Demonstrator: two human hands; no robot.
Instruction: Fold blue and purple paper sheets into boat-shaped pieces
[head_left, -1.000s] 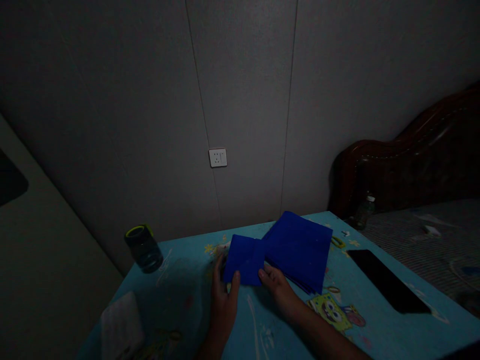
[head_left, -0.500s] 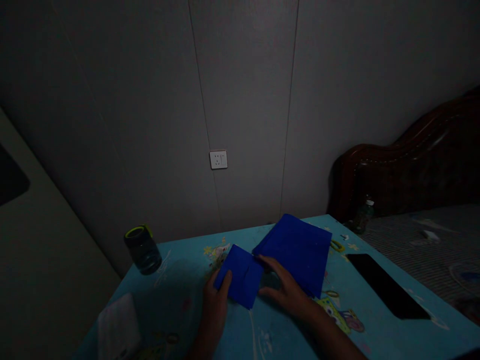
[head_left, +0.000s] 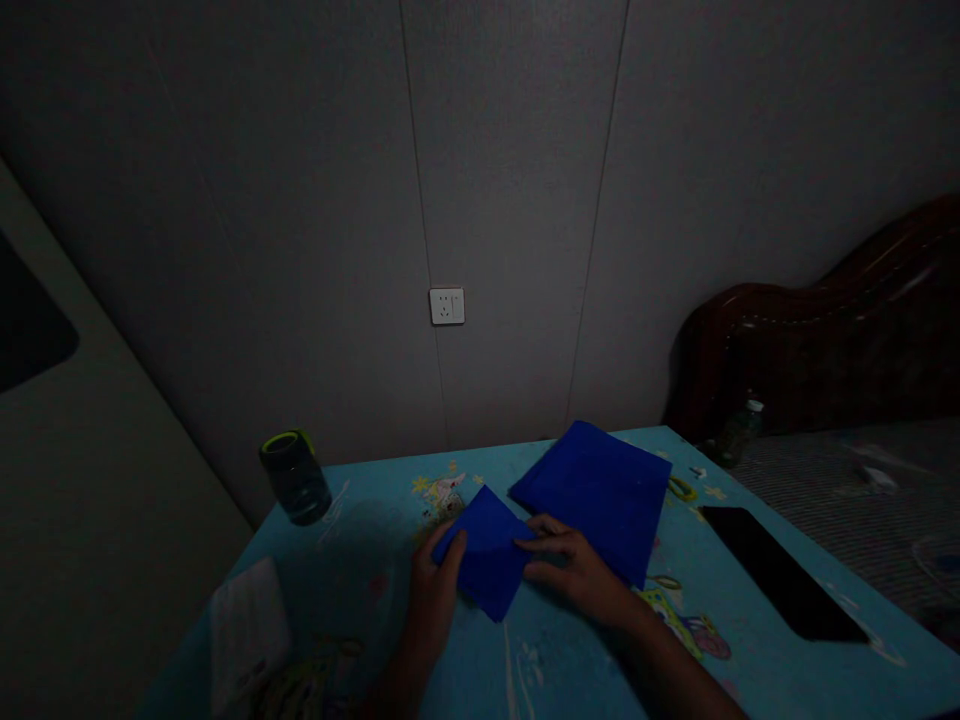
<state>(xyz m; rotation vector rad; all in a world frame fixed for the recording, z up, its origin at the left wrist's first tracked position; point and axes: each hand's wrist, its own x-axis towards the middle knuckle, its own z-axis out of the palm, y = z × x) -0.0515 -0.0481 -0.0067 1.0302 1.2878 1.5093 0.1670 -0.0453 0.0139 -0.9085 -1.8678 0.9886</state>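
Observation:
A small folded square of blue paper (head_left: 489, 560) is held just above the table, one corner pointing away from me. My left hand (head_left: 437, 572) grips its left corner, thumb on top and fingers underneath. At the right corner, my right hand (head_left: 562, 560) has its fingertips closed on the paper's edge. Just beyond the right hand lies a larger stack of blue sheets (head_left: 600, 490), flat on the table.
The table (head_left: 570, 670) wears a light blue cartoon-print cover. A dark cup (head_left: 296, 485) stands at back left, with a white packet (head_left: 247, 630) nearer. Yellow-green scissor handles (head_left: 682, 489) poke from the stack, and a black flat object (head_left: 780, 570) lies right. A bottle (head_left: 741, 435) stands beyond.
My right fingers have closed on the right corner of the small blue paper, where they were spread apart beside it. My left hand keeps its hold. The view has shifted slightly.

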